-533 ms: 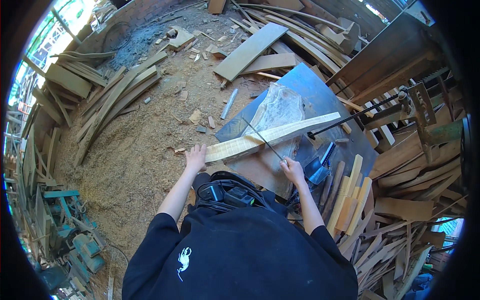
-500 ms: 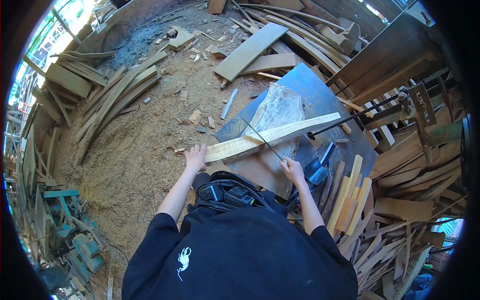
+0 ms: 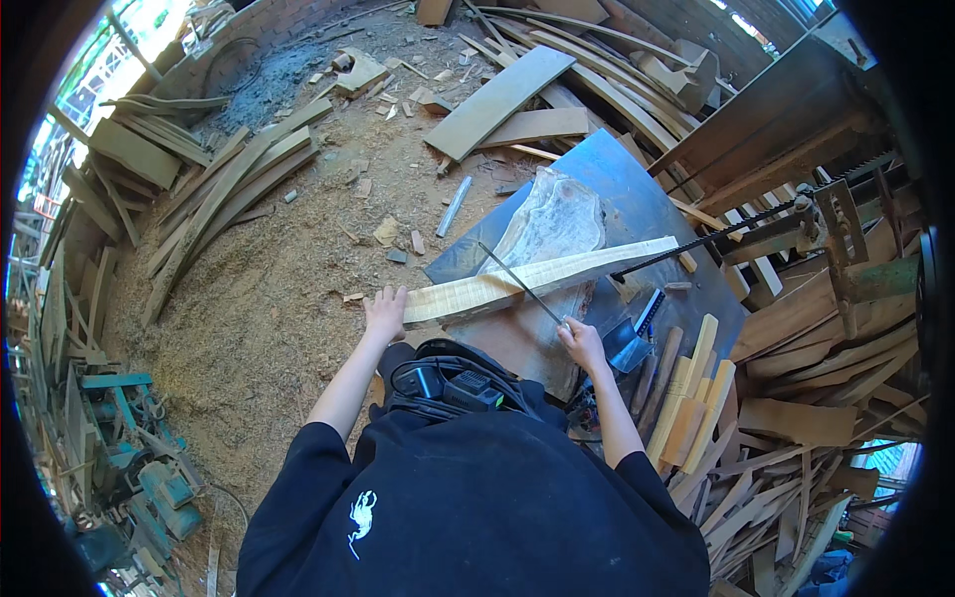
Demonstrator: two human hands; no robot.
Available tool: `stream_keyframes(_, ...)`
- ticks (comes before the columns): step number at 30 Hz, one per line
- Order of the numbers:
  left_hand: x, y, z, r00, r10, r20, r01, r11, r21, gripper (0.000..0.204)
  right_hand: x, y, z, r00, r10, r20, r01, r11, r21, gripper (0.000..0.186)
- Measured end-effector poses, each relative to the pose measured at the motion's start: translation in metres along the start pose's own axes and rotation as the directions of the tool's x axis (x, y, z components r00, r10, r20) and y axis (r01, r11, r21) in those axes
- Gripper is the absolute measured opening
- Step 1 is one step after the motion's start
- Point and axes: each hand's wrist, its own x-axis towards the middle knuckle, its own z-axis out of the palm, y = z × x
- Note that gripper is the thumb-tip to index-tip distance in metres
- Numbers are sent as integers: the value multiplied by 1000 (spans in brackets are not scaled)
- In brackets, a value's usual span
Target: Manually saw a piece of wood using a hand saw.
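Note:
My left hand (image 3: 385, 313) is closed on the near-left end of a long, curved, pale wooden piece (image 3: 458, 297). The piece lies across the dark metal table (image 3: 597, 159), its far end close to a toothed saw blade (image 3: 711, 237). In my right hand (image 3: 581, 343) is a thin, dark, straight rod (image 3: 517, 280), which crosses over the wood at a slant. Its exact kind I cannot make out. Beneath the wood, a pale worn patch (image 3: 552, 214) shows on the table.
Right of my right hand lie a blue dustpan-like thing (image 3: 627, 343) and several wood strips (image 3: 693, 398). A large rusty machine panel (image 3: 766, 99) rises at the far right. Planks (image 3: 502, 104) and scrap wood (image 3: 756, 507) are heaped around. Sawdust (image 3: 249, 328) covers the floor at left.
Both hands keep almost the same place on the wood and the rod. The whole view has shifted very slightly.

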Motion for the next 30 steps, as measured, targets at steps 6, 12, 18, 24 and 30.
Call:
stream_keyframes(6, -2, 4, -5, 1000, 9, -20, -9, 1000, 10, 86, 3, 4, -2, 999, 13, 44, -14, 1000, 6, 33)
stream_keyframes(12, -6, 7, -9, 1000, 2, -31, -2, 1000, 23, 82, 1, 4, -2, 999, -32, 43, 31, 999, 27, 32)
stream_keyframes(18, -8, 8, -10, 999, -7, -35, 8, 999, 34, 80, 0, 3, 2, 998, -16, 58, 17, 1000, -12, 34)
stream_keyframes(24, -7, 5, -6, 999, -16, -33, 17, 999, 32, 83, 11, -5, 6, 995, 42, 92, -45, 998, 32, 41)
stream_keyframes(30, -5, 6, -4, 998, -1, -63, 2, 1000, 21, 79, 18, 0, 15, 997, -72, 5, 72, 997, 41, 41)
